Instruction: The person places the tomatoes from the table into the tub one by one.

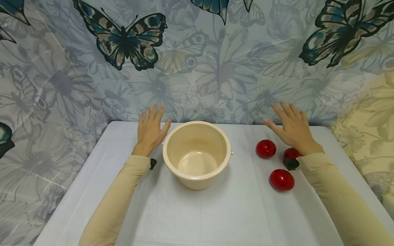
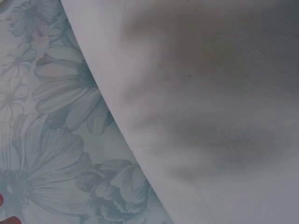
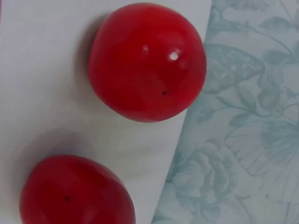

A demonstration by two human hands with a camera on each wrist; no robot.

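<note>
In the head view, the left hand (image 1: 150,131) lies flat with straight, spread fingers at centre left of the frame, palm down over the white cloth-covered table (image 1: 197,212), gripping nothing. Its thumb sits just beside the rim of the round cream plastic bowl (image 1: 197,153), which stands upright and empty at the centre of the frame; whether they touch cannot be told.

The right hand (image 1: 292,128) is likewise flat and spread at centre right, holding nothing. 3 glossy red round tomato-like balls lie on the table near it: 1 ball (image 1: 266,148) just left of the wrist, 1 ball (image 1: 290,153) partly hidden under the wrist and its black camera mount, and 1 ball (image 1: 281,179) lower in the frame, apart from the hand.

The right wrist view shows 2 of the balls close up on the white cloth. A pale blue floral butterfly-print backdrop (image 1: 197,58) fills the upper frame.
</note>
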